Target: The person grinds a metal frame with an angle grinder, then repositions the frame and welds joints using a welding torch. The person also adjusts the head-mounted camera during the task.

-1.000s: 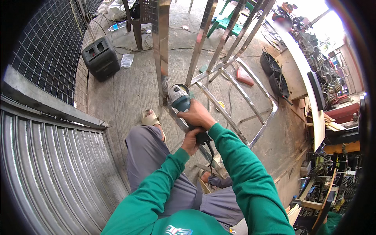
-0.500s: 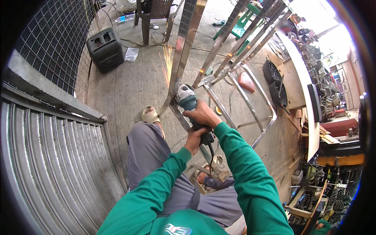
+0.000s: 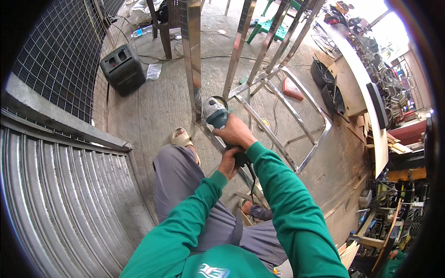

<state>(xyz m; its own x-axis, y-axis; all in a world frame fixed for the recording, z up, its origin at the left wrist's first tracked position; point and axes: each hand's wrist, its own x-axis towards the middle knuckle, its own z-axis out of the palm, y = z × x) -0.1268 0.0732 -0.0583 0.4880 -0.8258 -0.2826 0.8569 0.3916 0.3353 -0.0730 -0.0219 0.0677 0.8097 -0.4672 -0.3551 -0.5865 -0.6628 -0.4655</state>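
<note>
Both my hands hold an angle grinder (image 3: 218, 118) with a teal body and a silver head. My right hand (image 3: 238, 132) wraps round its body just behind the head. Farther back, my left hand (image 3: 227, 163) grips the rear end, where a black cord hangs down. The grinder's disc side is beside the foot of a shiny square metal post (image 3: 191, 55), part of a welded metal frame (image 3: 259, 116). Whether the disc touches the metal, I cannot tell. No sparks show.
A black speaker box (image 3: 123, 69) stands left, above a ribbed metal shutter (image 3: 69, 180). Brown (image 3: 164, 28) and green (image 3: 271, 28) plastic chairs are at the back. Black bins (image 3: 329, 88), a red case (image 3: 292, 88) and cords lie right. My sandalled foot (image 3: 181, 138) is near the post.
The orange sparks beside the post have stopped. The post appears farther left and more upright in view, and the grinder's head has shifted slightly left. Both hands keep their hold.
</note>
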